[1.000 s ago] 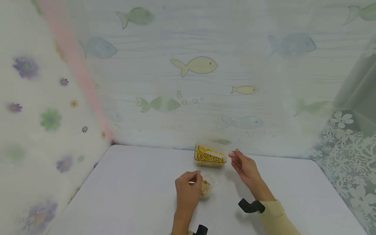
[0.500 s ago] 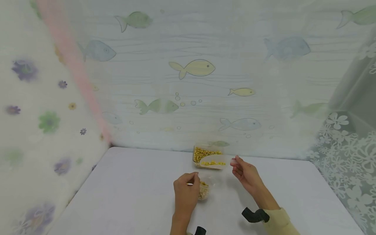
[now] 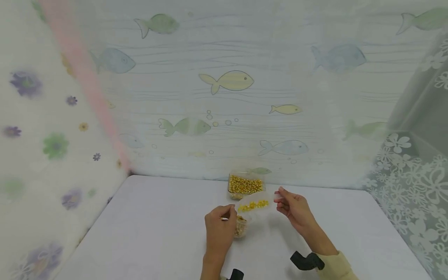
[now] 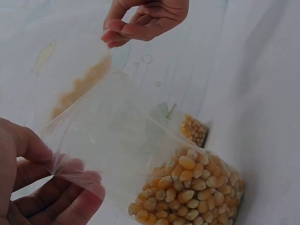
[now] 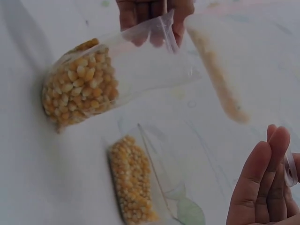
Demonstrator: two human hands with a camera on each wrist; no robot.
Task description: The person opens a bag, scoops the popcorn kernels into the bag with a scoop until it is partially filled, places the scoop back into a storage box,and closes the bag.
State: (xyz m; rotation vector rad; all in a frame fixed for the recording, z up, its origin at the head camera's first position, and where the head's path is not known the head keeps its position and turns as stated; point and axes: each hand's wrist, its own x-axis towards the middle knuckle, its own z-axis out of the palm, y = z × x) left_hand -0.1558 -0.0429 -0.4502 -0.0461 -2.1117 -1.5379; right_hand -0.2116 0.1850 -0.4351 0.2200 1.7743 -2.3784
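Note:
My left hand (image 3: 220,227) pinches the open top edge of a clear plastic bag (image 4: 103,117). Corn kernels (image 4: 192,187) fill the bottom of that bag, which stands on the table. In my right hand (image 3: 294,206) is the handle end of a translucent white scoop (image 3: 258,196), held between thumb and fingers. A row of yellow kernels (image 3: 253,206) lies along the scoop. In the right wrist view the scoop (image 5: 199,28) reaches close to the bag's mouth, beside the left hand's fingers. The head view has the scoop above the bag, in front of the corn box.
A clear rectangular box (image 3: 239,196) of corn kernels stands behind the bag, near the table's back edge. The table (image 3: 157,217) has a white cover. A fish-patterned curtain (image 3: 196,97) hangs right behind it, and a flowered one (image 3: 35,194) on the left.
The scoop has come up out of the corn box with kernels on it, moving toward me and over the bag. My left hand has kept hold of the bag's edge.

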